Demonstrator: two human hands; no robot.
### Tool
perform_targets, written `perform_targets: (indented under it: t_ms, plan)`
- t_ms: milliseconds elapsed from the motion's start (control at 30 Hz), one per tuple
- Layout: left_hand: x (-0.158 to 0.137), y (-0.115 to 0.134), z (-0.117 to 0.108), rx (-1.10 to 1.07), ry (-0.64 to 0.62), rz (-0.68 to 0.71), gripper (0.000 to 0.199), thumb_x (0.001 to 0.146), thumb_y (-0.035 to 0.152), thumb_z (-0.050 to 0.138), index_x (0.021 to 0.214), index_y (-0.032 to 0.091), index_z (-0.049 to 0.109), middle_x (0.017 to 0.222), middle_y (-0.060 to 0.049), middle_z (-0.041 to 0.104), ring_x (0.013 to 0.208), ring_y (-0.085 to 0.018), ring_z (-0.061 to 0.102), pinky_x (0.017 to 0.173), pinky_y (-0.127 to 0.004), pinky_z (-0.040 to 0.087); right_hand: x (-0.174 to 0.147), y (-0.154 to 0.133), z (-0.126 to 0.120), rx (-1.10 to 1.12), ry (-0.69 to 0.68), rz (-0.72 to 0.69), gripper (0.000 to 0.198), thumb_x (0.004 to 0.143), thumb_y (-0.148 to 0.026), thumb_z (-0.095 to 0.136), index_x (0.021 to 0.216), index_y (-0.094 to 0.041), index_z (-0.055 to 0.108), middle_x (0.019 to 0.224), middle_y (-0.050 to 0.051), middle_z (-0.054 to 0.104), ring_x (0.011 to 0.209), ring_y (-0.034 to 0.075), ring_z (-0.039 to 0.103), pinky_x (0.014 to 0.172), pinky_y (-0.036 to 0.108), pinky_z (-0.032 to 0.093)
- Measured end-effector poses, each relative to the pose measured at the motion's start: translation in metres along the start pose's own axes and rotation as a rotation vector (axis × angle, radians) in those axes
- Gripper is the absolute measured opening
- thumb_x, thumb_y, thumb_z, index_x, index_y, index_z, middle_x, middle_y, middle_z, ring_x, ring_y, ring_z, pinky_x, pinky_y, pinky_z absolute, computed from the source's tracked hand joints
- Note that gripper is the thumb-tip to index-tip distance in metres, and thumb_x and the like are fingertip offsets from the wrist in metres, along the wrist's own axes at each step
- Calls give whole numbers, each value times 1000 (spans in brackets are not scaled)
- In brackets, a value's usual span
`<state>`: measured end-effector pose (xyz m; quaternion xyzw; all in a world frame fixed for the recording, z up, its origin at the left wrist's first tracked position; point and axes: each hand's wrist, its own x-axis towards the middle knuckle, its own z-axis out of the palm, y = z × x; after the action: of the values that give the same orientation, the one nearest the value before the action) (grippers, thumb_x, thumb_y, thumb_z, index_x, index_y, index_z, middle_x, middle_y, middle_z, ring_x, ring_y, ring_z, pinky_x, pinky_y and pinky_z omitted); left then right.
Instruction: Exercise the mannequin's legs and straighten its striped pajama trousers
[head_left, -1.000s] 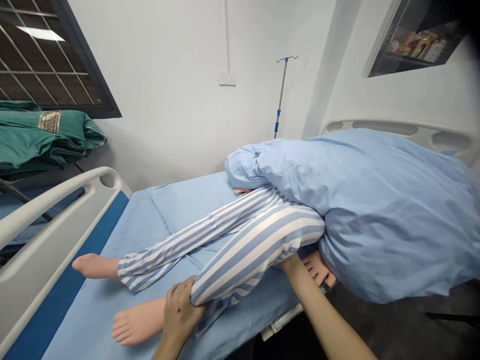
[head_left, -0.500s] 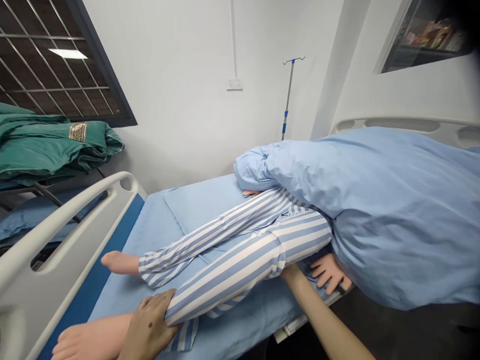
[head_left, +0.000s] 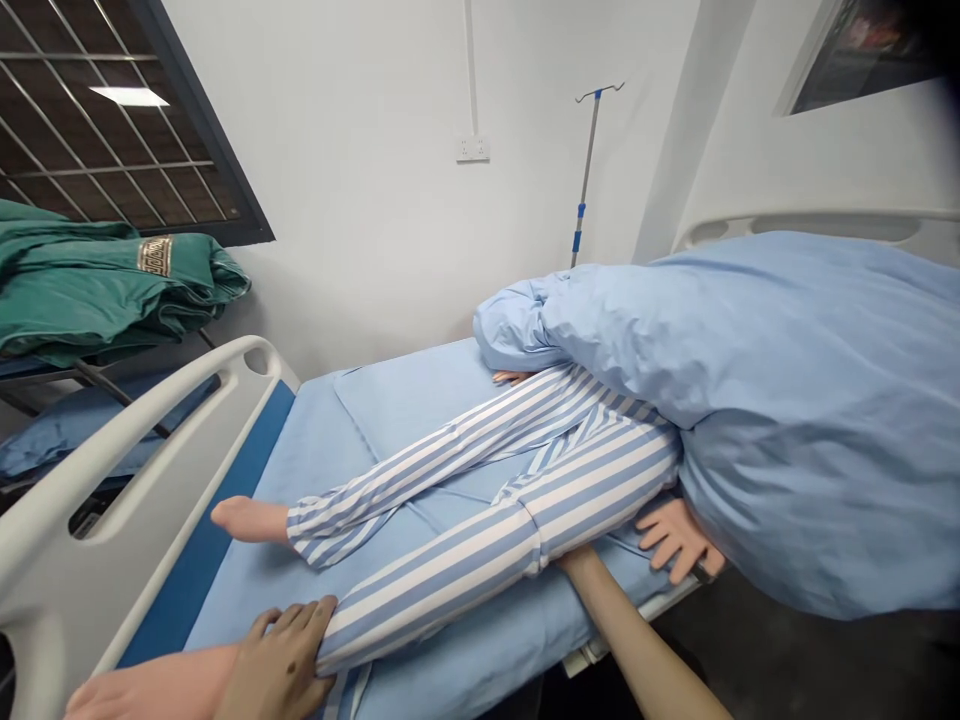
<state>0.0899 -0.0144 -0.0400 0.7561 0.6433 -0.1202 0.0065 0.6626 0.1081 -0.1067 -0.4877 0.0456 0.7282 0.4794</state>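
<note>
A manikin in blue-and-white striped trousers [head_left: 465,545] lies on its back on the bed. My left hand [head_left: 281,660] is wrapped over the near lower leg at the trouser cuff, just above the bare foot [head_left: 150,680]. Beneath the knee of that same leg goes my right hand [head_left: 576,562]; its fingers are hidden under the trousers. The far leg [head_left: 420,475] rests on the sheet, with its bare foot [head_left: 251,518] toward the footboard. A manikin hand [head_left: 681,540] with spread fingers lies beside the near thigh.
A light blue quilt [head_left: 810,400] covers the manikin's upper body and hangs over the near side. The footboard [head_left: 157,450] stands at the left. Behind the bed is an IV pole [head_left: 589,170]. Green folded cloth [head_left: 112,290] lies on a rack at the left.
The near leg has straightened, its knee sitting lower and its foot shifted left toward the footboard. My left hand moved along with the ankle; my right hand stays under the knee.
</note>
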Motion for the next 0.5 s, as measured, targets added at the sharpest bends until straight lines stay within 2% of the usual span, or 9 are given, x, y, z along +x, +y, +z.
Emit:
perform_targets:
  t_ms: [67,133,267,333,500]
  plan:
    - [0,-2,0,19,-61,-14,56,62,22,42,118,17,51,115,-10,58,104,-27,50,92,-42,27,3,1,-2,-14,158,209,36,67,-32,6,32,-28,10,33,2,39,44,11,56,69,39,44]
    - [0,-4,2,26,-124,-30,59,61,23,43,119,16,50,117,-10,57,104,-28,50,91,-41,28,4,0,-4,-18,227,304,37,69,-33,10,32,-28,7,33,2,41,45,11,56,70,36,44]
    - [0,-6,3,24,-171,-31,63,59,22,44,121,17,48,119,-11,55,105,-27,50,89,-40,29,2,0,-6,-9,215,185,38,69,-33,4,31,-30,11,33,5,43,42,10,54,71,38,44]
    - [0,-8,1,21,-167,-28,62,59,22,45,121,16,48,117,-12,56,105,-27,50,90,-41,29,2,1,-6,-72,186,128,40,68,-32,1,31,-29,16,34,5,45,42,9,54,70,38,45]
    - [-1,-12,0,12,-137,-20,59,59,20,46,118,18,49,115,-11,57,104,-27,50,89,-41,28,4,-2,-2,-257,162,150,38,67,-31,17,30,-25,23,41,5,50,55,14,61,69,40,43]
